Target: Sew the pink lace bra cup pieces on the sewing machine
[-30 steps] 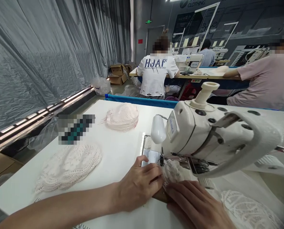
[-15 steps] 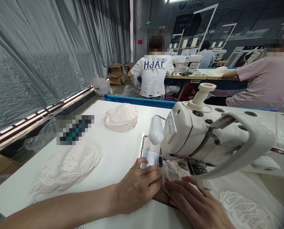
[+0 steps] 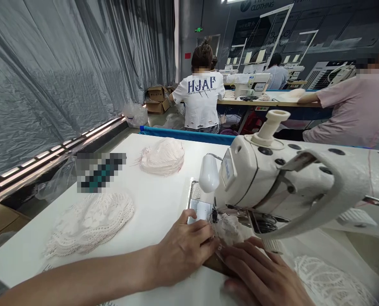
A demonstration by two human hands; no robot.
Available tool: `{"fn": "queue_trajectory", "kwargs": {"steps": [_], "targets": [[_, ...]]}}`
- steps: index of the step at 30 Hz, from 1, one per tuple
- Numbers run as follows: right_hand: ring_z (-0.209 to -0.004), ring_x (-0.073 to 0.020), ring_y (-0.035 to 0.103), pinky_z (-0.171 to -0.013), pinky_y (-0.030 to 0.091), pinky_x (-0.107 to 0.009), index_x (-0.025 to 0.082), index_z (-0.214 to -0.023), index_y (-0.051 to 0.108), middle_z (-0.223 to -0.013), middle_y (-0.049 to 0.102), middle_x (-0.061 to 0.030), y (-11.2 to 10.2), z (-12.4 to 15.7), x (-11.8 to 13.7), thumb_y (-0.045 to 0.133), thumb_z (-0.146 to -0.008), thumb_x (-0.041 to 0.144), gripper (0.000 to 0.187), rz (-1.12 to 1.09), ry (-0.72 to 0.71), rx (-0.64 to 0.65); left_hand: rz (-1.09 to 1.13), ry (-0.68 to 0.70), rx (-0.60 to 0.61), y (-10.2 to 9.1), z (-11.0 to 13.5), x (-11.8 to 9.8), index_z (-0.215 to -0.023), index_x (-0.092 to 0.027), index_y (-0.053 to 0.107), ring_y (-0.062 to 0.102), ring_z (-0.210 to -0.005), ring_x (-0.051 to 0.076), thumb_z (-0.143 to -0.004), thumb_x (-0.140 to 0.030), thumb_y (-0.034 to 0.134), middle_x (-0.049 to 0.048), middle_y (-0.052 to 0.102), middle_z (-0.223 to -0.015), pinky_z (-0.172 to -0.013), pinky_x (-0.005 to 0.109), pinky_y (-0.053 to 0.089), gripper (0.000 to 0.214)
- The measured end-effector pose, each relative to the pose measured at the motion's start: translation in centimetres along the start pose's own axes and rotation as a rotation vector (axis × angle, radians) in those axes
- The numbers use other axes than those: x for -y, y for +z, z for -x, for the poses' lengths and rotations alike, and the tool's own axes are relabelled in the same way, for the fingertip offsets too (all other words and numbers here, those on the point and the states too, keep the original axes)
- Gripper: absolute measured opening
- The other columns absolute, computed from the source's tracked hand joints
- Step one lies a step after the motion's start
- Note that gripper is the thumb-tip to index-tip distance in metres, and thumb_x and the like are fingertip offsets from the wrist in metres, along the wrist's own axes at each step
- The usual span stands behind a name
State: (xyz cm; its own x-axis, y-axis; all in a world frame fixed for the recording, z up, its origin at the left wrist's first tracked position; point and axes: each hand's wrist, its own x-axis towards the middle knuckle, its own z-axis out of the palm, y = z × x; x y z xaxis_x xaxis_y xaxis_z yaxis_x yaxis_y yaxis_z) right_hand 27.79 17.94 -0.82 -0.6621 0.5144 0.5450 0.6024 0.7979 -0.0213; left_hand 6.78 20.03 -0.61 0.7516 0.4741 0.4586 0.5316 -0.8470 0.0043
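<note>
My left hand [image 3: 183, 248] lies on the white table [image 3: 157, 204], fingers curled and pressed on a small piece of white lace [image 3: 226, 229] at the needle of the white sewing machine [image 3: 291, 187]. My right hand [image 3: 262, 272] lies just to its right, fingers flat on the same lace piece and on a brown strip beneath it. The needle area sits right ahead of my fingertips, partly hidden under the machine head.
A pile of white lace [image 3: 89, 223] lies at the left, a pinkish pile [image 3: 162, 156] farther back, more lace [image 3: 329, 280] at lower right. A blurred dark object [image 3: 98, 172] lies on the table. Other people sit at sewing tables behind; plastic sheeting hangs left.
My hands have barely moved; my right hand's fingers slid slightly forward toward the needle. The person in the white shirt shifted a little.
</note>
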Motion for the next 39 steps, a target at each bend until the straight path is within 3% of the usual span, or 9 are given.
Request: {"fn": "queue_trajectory", "kwargs": {"steps": [4,11,15,22,27,35,39], "targets": [[-0.071,-0.0177,0.069,-0.069,0.043,-0.033,0.014,-0.102,0.061,-0.091,0.074,-0.0083,-0.1,-0.3,-0.6,0.025,-0.098,0.046,0.048,0.093,-0.032,0.028,-0.001,0.007,0.019,-0.2,0.0,0.3,-0.108,-0.013,0.054,0.053,-0.087,0.013,-0.090,-0.009,0.042,0.0038,0.059,-0.090,-0.088,0.039,0.030,0.023],[-0.063,-0.0191,0.069,-0.063,0.047,-0.034,0.008,-0.109,0.060,-0.091,0.074,-0.0127,0.2,-0.9,-0.7,0.021,-0.098,0.044,0.053,0.236,-0.051,0.103,0.007,0.010,0.002,0.0,-0.4,1.6,-0.110,-0.012,0.053,0.053,-0.083,0.013,-0.092,-0.013,0.039,0.0050,0.059,-0.090,-0.093,0.040,0.026,0.024],[-0.057,-0.0175,0.068,-0.063,0.048,-0.035,0.008,-0.110,0.059,-0.096,0.073,-0.0112,0.4,-1.1,-0.9,0.020,-0.099,0.042,0.053,0.289,-0.078,0.106,0.001,0.008,-0.001,0.0,-0.5,1.9,-0.109,-0.013,0.054,0.053,-0.081,0.012,-0.092,-0.012,0.038,0.0045,0.058,-0.092,-0.093,0.040,0.026,0.023],[-0.072,-0.0210,0.070,-0.068,0.044,-0.037,0.013,-0.107,0.063,-0.104,0.071,-0.0113,0.0,-1.0,-0.8,0.022,-0.097,0.049,0.055,0.365,-0.125,0.055,-0.015,0.026,-0.012,0.1,-0.4,2.0,-0.110,-0.014,0.054,0.054,-0.084,0.012,-0.090,-0.010,0.039,0.0050,0.058,-0.095,-0.094,0.041,0.025,0.025],[-0.073,-0.0183,0.069,-0.070,0.040,-0.036,0.015,-0.100,0.067,-0.097,0.073,-0.0064,0.0,-0.5,-0.7,0.028,-0.096,0.048,0.051,0.336,-0.166,0.069,-0.045,0.043,-0.007,0.1,-0.2,2.0,-0.111,-0.013,0.054,0.055,-0.082,0.012,-0.089,-0.010,0.041,0.0058,0.058,-0.096,-0.096,0.042,0.026,0.025],[-0.076,-0.0217,0.068,-0.078,0.034,-0.043,0.016,-0.104,0.064,-0.102,0.071,-0.0071,0.2,-0.4,-0.3,0.028,-0.097,0.044,0.047,0.335,-0.077,0.095,-0.066,0.000,-0.019,0.0,-0.2,2.1,-0.106,-0.013,0.053,0.054,-0.097,0.014,-0.091,-0.009,0.037,0.0056,0.059,-0.098,-0.095,0.041,0.026,0.022],[-0.083,-0.0250,0.065,-0.081,0.033,-0.045,0.014,-0.113,0.058,-0.113,0.066,-0.0122,0.5,0.0,-0.4,0.040,-0.093,0.042,0.039,0.323,0.020,0.150,-0.055,-0.054,-0.049,0.1,0.1,2.0,-0.104,-0.013,0.052,0.051,-0.105,0.016,-0.090,-0.007,0.035,0.0065,0.059,-0.101,-0.092,0.038,0.027,0.023]]}}
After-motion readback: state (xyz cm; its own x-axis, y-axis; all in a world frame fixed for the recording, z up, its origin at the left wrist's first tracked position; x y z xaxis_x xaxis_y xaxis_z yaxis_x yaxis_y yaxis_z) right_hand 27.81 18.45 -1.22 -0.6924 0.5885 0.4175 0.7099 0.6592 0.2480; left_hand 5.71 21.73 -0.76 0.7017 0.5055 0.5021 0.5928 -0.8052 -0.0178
